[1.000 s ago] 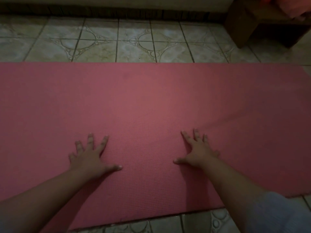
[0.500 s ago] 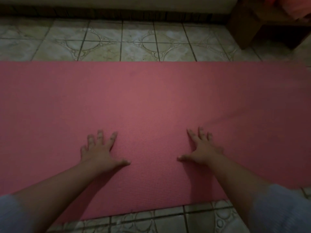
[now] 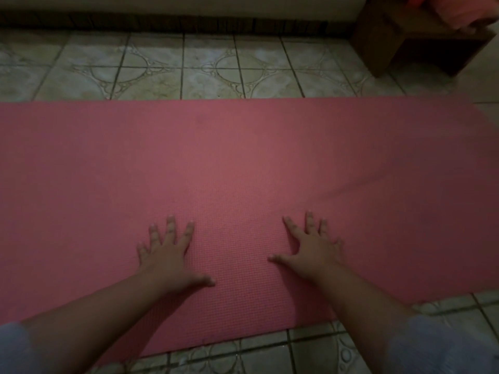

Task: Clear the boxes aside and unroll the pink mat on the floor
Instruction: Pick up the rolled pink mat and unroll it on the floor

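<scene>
The pink mat (image 3: 243,157) lies unrolled and flat across the tiled floor, running from the left edge of the view to the right. A shallow crease rises in it at the right. My left hand (image 3: 168,255) rests palm down on the mat near its front edge, fingers spread. My right hand (image 3: 310,247) lies palm down beside it, also with fingers apart. Neither hand holds anything. No boxes are in sight.
Patterned floor tiles (image 3: 210,68) show beyond the mat and along its front edge. A dark wooden bench (image 3: 405,41) stands at the back right with something pink on top. A wall base runs along the back.
My left hand has slid to the right across the mat, closer to my right hand. The right hand has barely shifted. The view has tilted slightly, showing more tiles at the front.
</scene>
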